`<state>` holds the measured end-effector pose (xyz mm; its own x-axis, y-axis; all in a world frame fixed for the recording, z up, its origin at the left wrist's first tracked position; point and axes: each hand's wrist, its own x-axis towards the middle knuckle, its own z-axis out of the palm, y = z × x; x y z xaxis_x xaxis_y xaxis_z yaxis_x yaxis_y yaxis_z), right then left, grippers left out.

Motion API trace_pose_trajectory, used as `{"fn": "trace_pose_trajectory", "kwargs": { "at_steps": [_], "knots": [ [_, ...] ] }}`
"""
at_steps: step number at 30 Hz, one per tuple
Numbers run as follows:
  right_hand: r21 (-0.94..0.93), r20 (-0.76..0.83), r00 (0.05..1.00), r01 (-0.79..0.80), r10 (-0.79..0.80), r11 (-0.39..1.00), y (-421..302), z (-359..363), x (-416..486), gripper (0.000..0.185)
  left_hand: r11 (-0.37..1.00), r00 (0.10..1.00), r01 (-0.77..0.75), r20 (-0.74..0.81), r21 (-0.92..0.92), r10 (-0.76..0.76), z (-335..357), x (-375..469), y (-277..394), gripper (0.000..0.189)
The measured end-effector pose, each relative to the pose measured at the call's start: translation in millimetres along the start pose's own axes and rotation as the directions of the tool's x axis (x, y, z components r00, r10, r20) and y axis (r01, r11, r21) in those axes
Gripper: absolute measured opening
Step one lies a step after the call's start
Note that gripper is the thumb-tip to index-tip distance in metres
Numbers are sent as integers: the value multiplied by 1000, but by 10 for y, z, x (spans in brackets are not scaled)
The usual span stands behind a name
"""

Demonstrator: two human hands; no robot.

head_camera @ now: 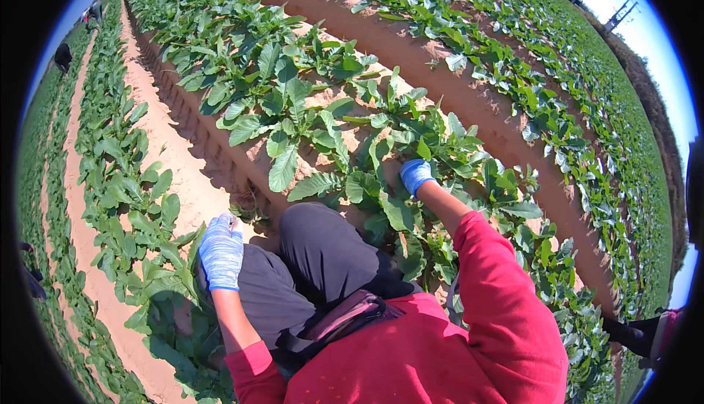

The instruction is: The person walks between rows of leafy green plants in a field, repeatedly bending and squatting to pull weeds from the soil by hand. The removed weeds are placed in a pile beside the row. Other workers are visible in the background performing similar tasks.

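My left hand [221, 253], in a blue-and-white knit glove, is beside my bent left knee in dark trousers [330, 247]. Its fingers curl away from the camera, so what they may hold is hidden. My right hand [416, 177], gloved the same way, reaches down among the leafy green plants [366, 184] of the raised bed in front of me. Leaves and the back of the glove hide its fingertips. A large lobed-leaf plant [297, 101] grows just ahead of that hand. Under the plants shows reddish-brown soil [352, 137].
A bare furrow [181, 145] runs ahead on the left, with another leafy row [132, 200] beyond it. To the right lies a second furrow [467, 101]. Other people are in the field, one far left [63, 56] and one at the right edge [638, 335]. A waist bag [349, 316] sits at my lap.
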<state>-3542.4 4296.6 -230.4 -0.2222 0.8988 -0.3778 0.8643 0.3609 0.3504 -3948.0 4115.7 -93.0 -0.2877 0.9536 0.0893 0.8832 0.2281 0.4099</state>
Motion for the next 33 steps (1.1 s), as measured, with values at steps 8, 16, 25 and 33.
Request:
{"fn": "trace_pose_trajectory", "kwargs": {
  "at_steps": [8, 16, 25, 33],
  "knots": [
    [17, -48, 997, 63, -62, 998, -40, -588, -763, 10, 999, 1000, 12, 20, -40, -12, 15, 20, -57, 18],
    [53, -625, 757, 288, -193, 956, -522, -1586, -1040, 19, 998, 999, -51, -20, -29, 50, 53, 24, 88, 17],
    [187, -791, 445, 829, -420, 527, -1087, -1393, -889, 37, 997, 997, 71, 26, 17, -72, -143, -93, 64, 21],
    [916, -323, 374, -109, 870, 387, 1795, 863, -1456, 12, 991, 993, 67, 87, 116, -77, -57, -14, 152, 21]
  ]
}}
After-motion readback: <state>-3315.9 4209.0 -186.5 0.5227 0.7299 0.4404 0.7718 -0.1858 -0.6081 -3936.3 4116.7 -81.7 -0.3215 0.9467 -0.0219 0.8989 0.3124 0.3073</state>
